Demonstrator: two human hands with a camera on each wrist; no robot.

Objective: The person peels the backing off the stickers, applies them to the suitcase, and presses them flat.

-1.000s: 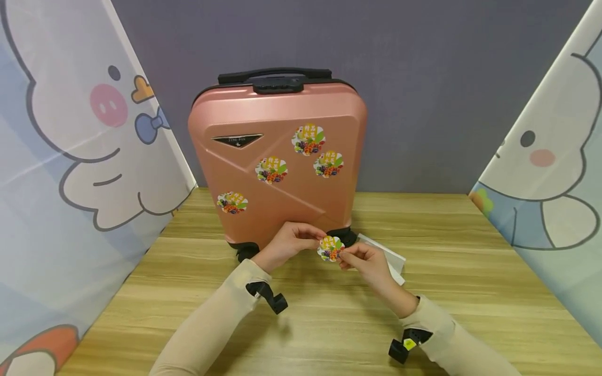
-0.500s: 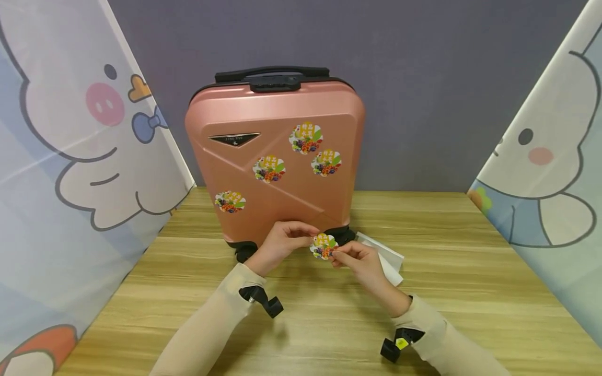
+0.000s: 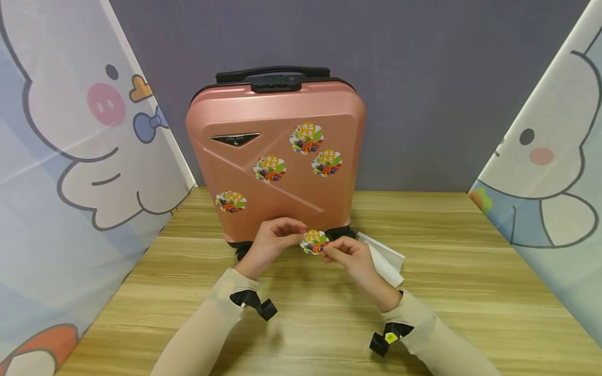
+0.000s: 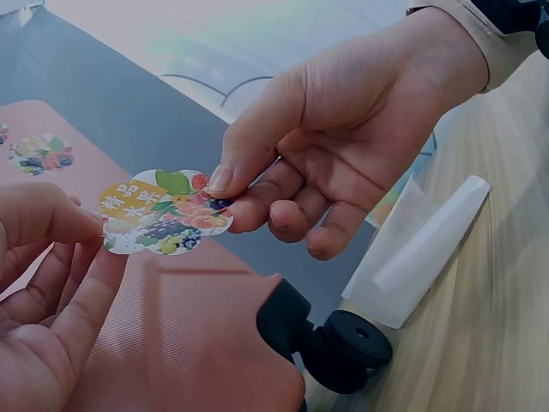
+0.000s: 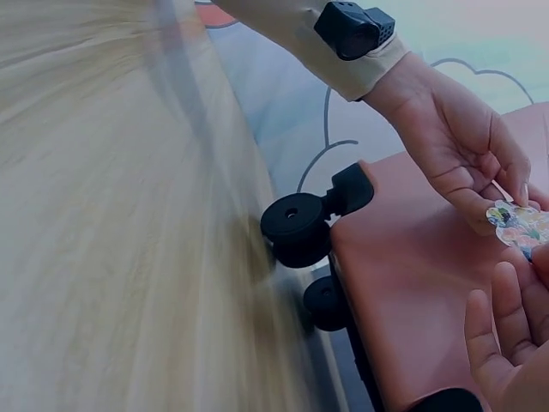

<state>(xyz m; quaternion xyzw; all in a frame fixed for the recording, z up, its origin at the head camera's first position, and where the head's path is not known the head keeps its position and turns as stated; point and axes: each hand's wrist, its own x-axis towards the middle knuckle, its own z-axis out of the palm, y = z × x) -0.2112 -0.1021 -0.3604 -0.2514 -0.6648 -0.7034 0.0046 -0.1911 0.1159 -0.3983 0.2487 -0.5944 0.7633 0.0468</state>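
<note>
Between both hands is a scalloped fruit sticker (image 3: 314, 242), printed with colourful fruit and yellow patches. My left hand (image 3: 273, 241) pinches its left edge between thumb and fingers. On the opposite edge, the thumb and index finger of my right hand (image 3: 354, 260) pinch it too; in the left wrist view this right hand (image 4: 343, 137) shows its other fingers loosely bent. Behind the hands a pink suitcase (image 3: 301, 198) stands upright, several matching stickers on its front. The held sticker is in front of the suitcase's lower part, apart from it as far as the left wrist view shows.
A folded white sheet (image 3: 385, 261) lies on the wooden table (image 3: 451, 292), right of the suitcase. Black wheels (image 5: 296, 227) show at the suitcase's bottom. A grey wall (image 3: 423, 104) rises behind, with cartoon-printed cloths (image 3: 541, 172) at both sides.
Both hands, with the sticker between them, have shifted left and slightly up in the head view. Each still pinches its edge. The suitcase and the white sheet stay put.
</note>
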